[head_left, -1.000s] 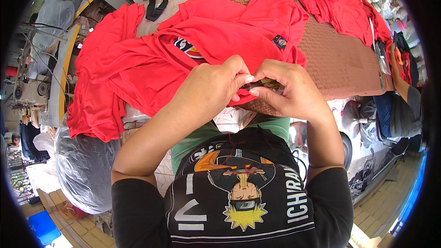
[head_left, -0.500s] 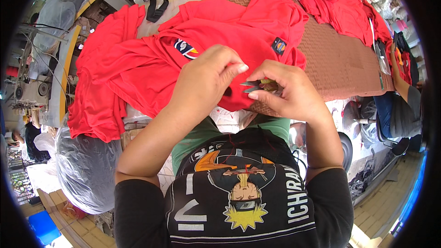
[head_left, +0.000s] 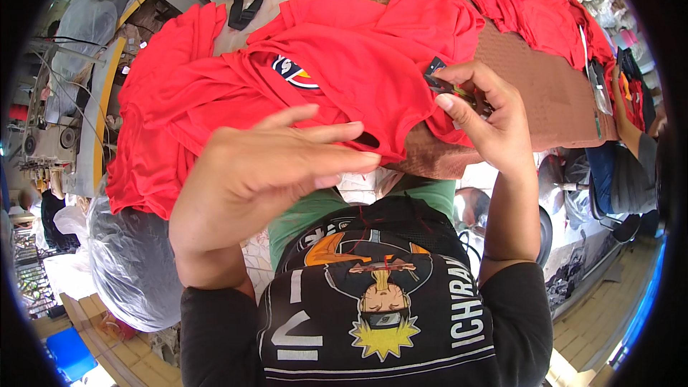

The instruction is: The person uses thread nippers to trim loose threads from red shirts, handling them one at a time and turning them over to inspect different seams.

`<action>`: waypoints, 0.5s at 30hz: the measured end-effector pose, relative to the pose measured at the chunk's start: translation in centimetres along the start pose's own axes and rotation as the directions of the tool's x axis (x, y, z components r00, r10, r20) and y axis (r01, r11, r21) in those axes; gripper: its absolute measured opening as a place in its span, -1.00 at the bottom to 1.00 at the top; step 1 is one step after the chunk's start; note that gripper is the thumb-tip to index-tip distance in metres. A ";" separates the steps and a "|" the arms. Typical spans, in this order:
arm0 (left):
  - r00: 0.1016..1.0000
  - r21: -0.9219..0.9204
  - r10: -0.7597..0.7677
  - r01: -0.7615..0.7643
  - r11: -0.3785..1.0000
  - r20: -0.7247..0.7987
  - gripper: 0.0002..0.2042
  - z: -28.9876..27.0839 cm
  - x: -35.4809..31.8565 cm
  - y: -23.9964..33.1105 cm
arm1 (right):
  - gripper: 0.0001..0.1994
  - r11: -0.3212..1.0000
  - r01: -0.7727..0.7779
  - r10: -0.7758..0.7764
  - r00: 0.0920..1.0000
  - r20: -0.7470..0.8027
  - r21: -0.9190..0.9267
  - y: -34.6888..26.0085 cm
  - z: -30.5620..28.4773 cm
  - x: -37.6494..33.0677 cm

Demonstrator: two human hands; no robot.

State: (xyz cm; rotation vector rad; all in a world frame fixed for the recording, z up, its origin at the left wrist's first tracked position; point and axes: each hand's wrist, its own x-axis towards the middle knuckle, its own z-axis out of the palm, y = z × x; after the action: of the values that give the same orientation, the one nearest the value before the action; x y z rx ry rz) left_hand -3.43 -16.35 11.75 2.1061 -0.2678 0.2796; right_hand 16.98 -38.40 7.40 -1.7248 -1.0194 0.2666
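Note:
A red garment (head_left: 351,43) lies spread and rumpled in front of me, with a round dark-and-white badge (head_left: 295,73) near its middle. My left hand (head_left: 247,175) is held above the garment's near edge, fingers stretched out and holding nothing. Just beyond its fingertips a dark opening shows in the red cloth. Over the garment's right part, my right hand (head_left: 493,115) grips a pair of thread snips (head_left: 446,86), blades pointing left. A small dark patch (head_left: 433,67) on the cloth is partly covered by the snips and fingers.
The table has a brown textured cover (head_left: 534,93). More red garments (head_left: 530,21) are piled at the far right, and red cloth (head_left: 136,150) hangs over the left edge. A black strap (head_left: 245,8) lies at the back. Beside me stands a plastic-wrapped bundle (head_left: 136,272). Another person's arm (head_left: 629,125) shows at right.
My left hand has moved left and nearer to me, its fingers opening out. My right hand has shifted right and away from me with the snips. The garment's near edge has moved slightly.

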 end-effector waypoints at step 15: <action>0.975 -0.308 -0.218 0.217 0.926 0.031 -0.61 1.0 -3.1 1.8 | -0.79 0.999 -0.001 0.002 1.000 -0.027 0.051 -0.5 0.0 -0.7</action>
State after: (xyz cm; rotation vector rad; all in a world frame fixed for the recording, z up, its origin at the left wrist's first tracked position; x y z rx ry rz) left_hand -6.79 -17.83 11.73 1.8036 -0.0664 0.1007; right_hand 16.34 -38.83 7.59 -1.6789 -0.9843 0.2675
